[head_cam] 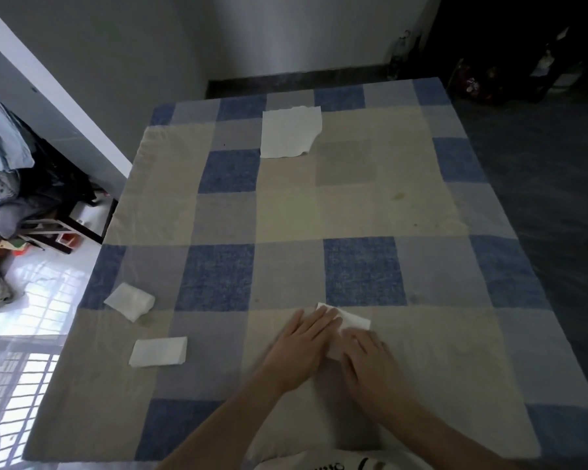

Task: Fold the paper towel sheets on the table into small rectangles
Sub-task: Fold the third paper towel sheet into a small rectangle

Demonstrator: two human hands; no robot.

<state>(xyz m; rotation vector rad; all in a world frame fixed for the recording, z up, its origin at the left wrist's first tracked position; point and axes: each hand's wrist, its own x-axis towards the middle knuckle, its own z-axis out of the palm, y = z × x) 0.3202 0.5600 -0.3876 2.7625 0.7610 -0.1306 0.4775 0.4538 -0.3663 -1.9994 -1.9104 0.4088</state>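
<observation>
Four paper towel pieces lie on a table (286,212) covered with a blue, grey and cream checked cloth. Both hands press flat, fingers spread, on one partly folded sheet (348,321) at the near middle of the table; the left hand (302,347) covers its left part, the right hand (370,364) its near right edge, and only a white corner shows beyond the fingertips. Neither hand pinches anything. Well to the left of the hands sit two finished pieces: a flat folded rectangle (159,351) nearer the person, and a puffier folded packet (129,301) just beyond it, near the table's left edge. Far ahead of the hands, near the far edge, an open sheet (290,131) lies unfolded with one corner curled. By this look, two sheets are done, one is being creased down, and one is untouched.
</observation>
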